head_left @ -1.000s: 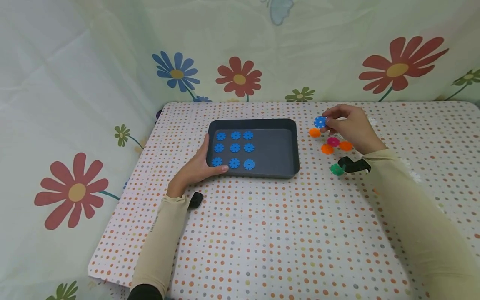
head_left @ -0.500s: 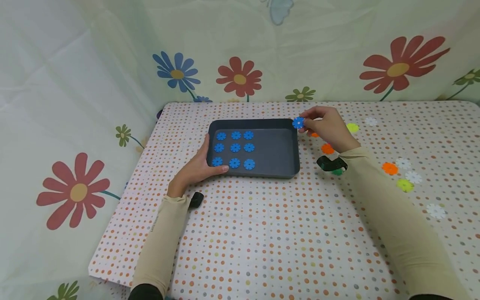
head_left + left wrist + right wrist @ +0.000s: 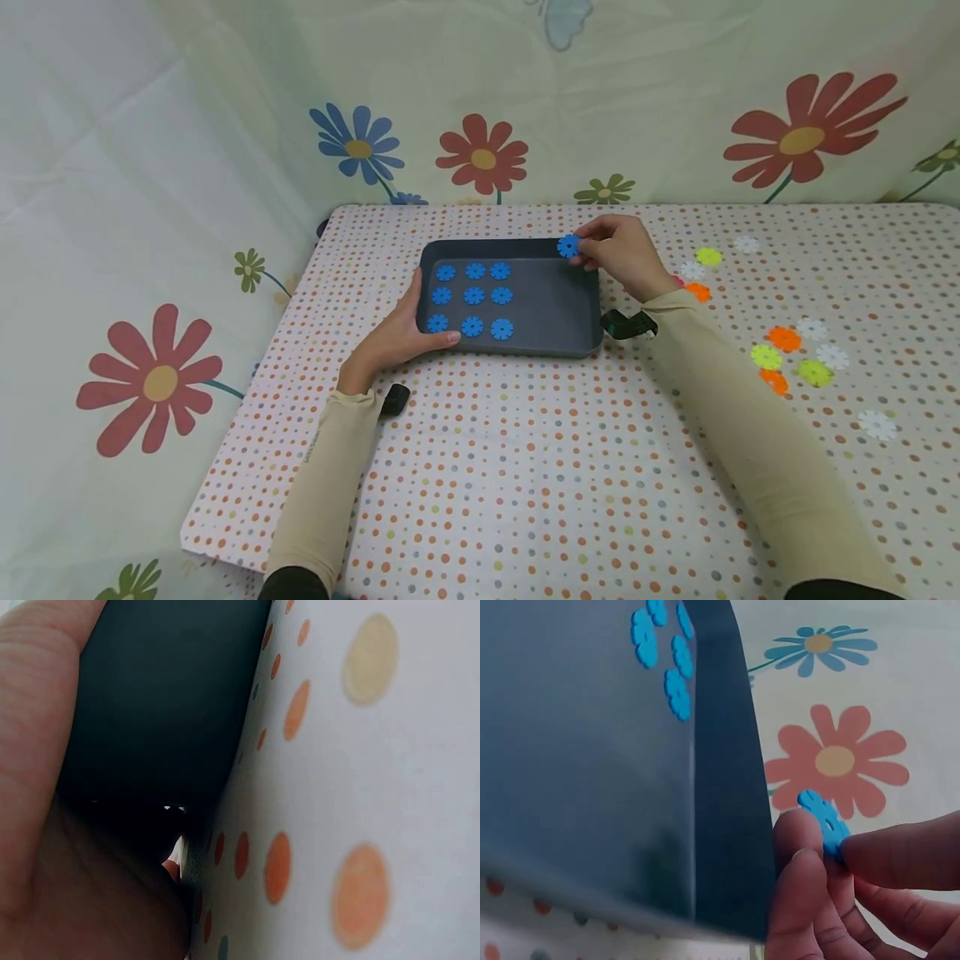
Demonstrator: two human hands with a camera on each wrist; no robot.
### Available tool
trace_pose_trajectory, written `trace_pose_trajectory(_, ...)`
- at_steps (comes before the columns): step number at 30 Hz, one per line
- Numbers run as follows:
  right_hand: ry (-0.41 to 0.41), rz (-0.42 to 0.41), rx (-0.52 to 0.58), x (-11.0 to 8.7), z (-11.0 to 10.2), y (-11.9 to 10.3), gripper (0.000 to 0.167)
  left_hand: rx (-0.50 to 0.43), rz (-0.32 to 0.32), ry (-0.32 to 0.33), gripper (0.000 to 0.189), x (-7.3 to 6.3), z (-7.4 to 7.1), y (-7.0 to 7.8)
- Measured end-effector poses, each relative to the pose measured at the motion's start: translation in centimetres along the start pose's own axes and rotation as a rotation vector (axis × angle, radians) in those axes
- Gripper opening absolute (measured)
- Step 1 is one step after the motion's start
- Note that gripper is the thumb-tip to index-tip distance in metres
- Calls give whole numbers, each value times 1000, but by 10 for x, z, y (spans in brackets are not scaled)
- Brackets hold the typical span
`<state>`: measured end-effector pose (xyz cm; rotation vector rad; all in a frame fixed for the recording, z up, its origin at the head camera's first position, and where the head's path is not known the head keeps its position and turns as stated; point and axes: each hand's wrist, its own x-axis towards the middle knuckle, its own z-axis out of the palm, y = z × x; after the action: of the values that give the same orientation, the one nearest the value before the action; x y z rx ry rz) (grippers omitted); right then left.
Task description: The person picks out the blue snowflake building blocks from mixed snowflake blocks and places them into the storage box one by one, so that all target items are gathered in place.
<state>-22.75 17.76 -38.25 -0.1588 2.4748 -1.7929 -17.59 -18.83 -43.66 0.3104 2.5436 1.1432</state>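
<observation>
A dark grey rectangular baking tray (image 3: 547, 308) lies on the dotted table, with several blue notched plastic discs (image 3: 474, 296) laid in rows across its left half. My left hand (image 3: 393, 337) holds the tray at its near left corner, thumb along the near rim and fingers at the left wall. Close up in the left wrist view, the thumb (image 3: 34, 742) lies against the dark outer wall. Over the tray's far right corner, my right hand (image 3: 618, 254) pinches one more blue disc (image 3: 825, 823) between thumb and fingertips, above the rim.
Loose discs lie right of the tray: orange (image 3: 784, 338), white (image 3: 832, 357) and yellow-green (image 3: 815, 372). Others are partly hidden behind the right forearm. A flower-patterned curtain (image 3: 660, 100) hangs behind the table (image 3: 525, 467).
My right hand has carried the blue disc leftward from the loose pile to above the tray's far right corner. The left hand and tray have stayed put.
</observation>
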Motion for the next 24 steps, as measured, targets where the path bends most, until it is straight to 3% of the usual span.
trace_pose_trajectory(15,-25,72,44,19,24,-6,21,-3,-1,8,141,1,1,-2)
trace_pose_trajectory(24,-72,126,-38,28,32,-2,16,16,-4,10,142,0,1,0)
